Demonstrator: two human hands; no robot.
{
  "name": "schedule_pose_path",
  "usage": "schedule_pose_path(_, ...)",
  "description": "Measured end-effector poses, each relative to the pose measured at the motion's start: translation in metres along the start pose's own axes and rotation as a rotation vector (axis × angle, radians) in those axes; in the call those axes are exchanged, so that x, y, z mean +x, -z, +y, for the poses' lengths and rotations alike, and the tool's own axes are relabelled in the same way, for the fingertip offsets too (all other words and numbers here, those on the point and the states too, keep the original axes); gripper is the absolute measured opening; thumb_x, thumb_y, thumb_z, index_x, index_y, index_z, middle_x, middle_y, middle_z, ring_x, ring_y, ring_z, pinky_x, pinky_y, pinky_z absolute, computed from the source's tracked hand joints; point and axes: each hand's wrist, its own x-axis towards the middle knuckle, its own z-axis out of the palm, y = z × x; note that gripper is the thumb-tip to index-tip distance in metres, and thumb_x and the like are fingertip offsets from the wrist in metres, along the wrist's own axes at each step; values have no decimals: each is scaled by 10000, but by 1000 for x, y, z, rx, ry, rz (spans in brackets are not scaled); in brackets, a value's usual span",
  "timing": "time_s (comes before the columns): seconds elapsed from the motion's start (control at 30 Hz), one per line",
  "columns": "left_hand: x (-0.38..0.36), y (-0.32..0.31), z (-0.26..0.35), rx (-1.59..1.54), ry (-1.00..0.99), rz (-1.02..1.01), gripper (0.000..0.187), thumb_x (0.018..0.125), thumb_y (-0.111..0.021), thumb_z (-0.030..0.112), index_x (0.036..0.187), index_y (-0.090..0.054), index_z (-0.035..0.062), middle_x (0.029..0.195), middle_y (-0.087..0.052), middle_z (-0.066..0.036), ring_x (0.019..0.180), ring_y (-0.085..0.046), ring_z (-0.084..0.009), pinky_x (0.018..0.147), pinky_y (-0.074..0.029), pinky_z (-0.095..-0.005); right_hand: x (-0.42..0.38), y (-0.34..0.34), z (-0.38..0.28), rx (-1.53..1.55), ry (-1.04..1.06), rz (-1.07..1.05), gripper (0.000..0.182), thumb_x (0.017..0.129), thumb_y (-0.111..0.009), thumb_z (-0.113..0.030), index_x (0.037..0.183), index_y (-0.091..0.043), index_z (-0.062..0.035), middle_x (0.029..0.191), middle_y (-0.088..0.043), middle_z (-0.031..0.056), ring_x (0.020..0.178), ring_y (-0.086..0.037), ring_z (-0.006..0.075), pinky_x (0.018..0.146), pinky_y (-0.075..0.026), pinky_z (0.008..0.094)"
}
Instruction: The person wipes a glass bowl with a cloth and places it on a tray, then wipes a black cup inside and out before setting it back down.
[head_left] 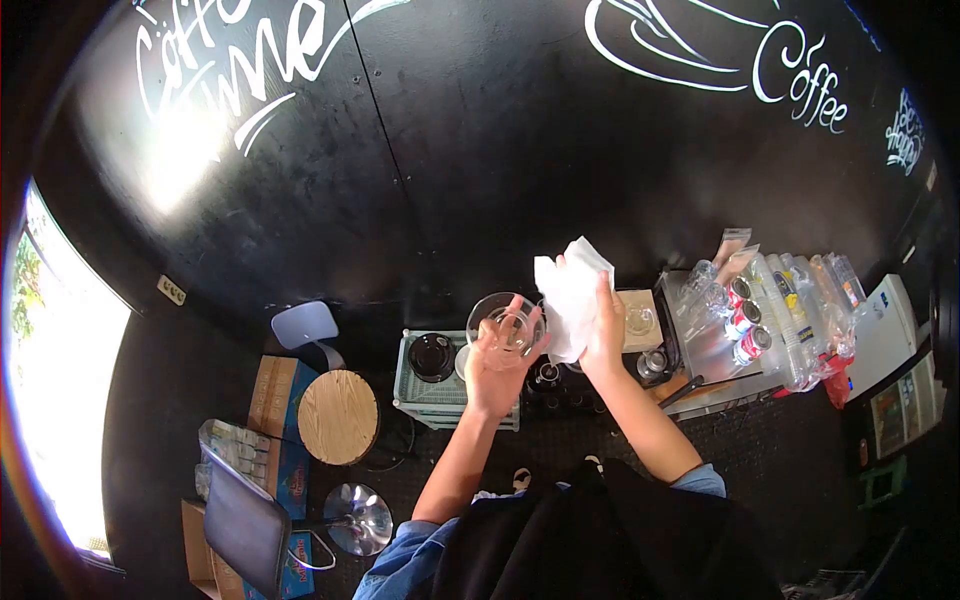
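A clear round glass dish (507, 325) rests in my left hand (497, 370), whose fingers show through it and curl at its rim. Just to the right, my right hand (604, 335) holds a crumpled white cloth or tissue (573, 300), with the thumb over its front. The cloth hangs beside the dish, close to its right edge. Below and behind the dish is a pale green crate (420, 395) with a dark round plate (432, 357) on top.
A round wooden stool (338, 417) and a chair (245, 525) stand at left. On the right, a metal counter (710, 350) bears cans (752, 345) and stacked plastic cups (790, 320). A black wall (480, 150) with white lettering rises ahead.
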Motion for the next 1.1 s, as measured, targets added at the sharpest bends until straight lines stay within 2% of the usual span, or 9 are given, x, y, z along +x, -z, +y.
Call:
schedule_pose_path(0.1,7,10,2,-59,2,-263,313,852,-452,420,1040,-529,182,1356,-348,-107,1289,-277,-280,1025,-252,-472,-30,-4,6,-309,90,-207,428,930,-405,-312,1146,-476,50,943,-559,97,777,-552,155,746,-438,271)
schedule_pose_path(0.17,5,2,-2,-57,5,145,558,857,-330,533,1203,-436,108,1355,-354,-103,1264,-310,-274,1029,-259,-422,-41,-19,3,-1289,762,-754,505,876,-456,-300,1288,-368,-21,1287,-373,207,1193,-378,321,926,-318,465)
schedule_pose_path(0.23,4,-2,-10,-54,11,349,680,860,-269,590,1284,-389,72,1354,-358,-101,1252,-326,-270,1031,-263,-397,-47,-20,8,-1487,835,-860,564,852,-485,-309,1314,-323,-28,1352,-297,216,1278,-229,376,985,-206,536)
schedule_pose_path(0.3,10,-5,-16,-28,-160,125,782,836,-214,664,1335,-322,72,1328,-392,-95,1210,-376,-261,1018,-283,-396,-35,-25,5,-1416,776,-724,524,845,-481,-275,1296,-357,-38,1352,-311,208,1264,-253,383,988,-207,524)
schedule_pose_path(0.37,-3,-8,-12,-117,208,189,793,835,-171,676,1362,-279,93,1349,-361,-89,1217,-366,-249,1022,-272,-399,-21,-25,11,-1164,627,-511,490,838,-473,-201,1285,-370,-31,1355,-330,178,1248,-282,384,1003,-198,507)
schedule_pose_path(0.53,12,-3,-3,1,-88,85,626,907,-171,552,1353,-304,132,1375,-311,-94,1221,-356,-266,1021,-279,-373,-32,-9,19,-1370,791,-891,505,854,-462,-254,1300,-359,-41,1344,-318,207,1213,-318,394,1011,-221,488)
schedule_pose_path(0.9,-3,35,-34,208,-429,48,606,877,-308,569,1286,-388,130,1275,-440,-89,1163,-429,-254,990,-330,-404,-30,-10,16,-1242,831,-973,493,853,-446,-304,1254,-417,-18,1337,-360,157,1244,-313,345,1024,-208,472)
schedule_pose_path(1.0,2,11,-19,-82,116,150,612,884,-307,548,1331,-331,131,1340,-360,-106,1220,-362,-270,1010,-305,-398,-27,-10,26,-1140,593,-616,534,855,-446,-342,1258,-381,2,1316,-341,229,1213,-321,390,1018,-216,481)
schedule_pose_path(1.1,8,9,-33,52,-232,58,580,908,-268,511,1351,-271,136,1314,-387,-69,1180,-401,-231,979,-329,-363,-47,-12,32,-1200,620,-682,566,853,-439,-329,1299,-331,2,1356,-297,214,1245,-273,403,1039,-181,460)
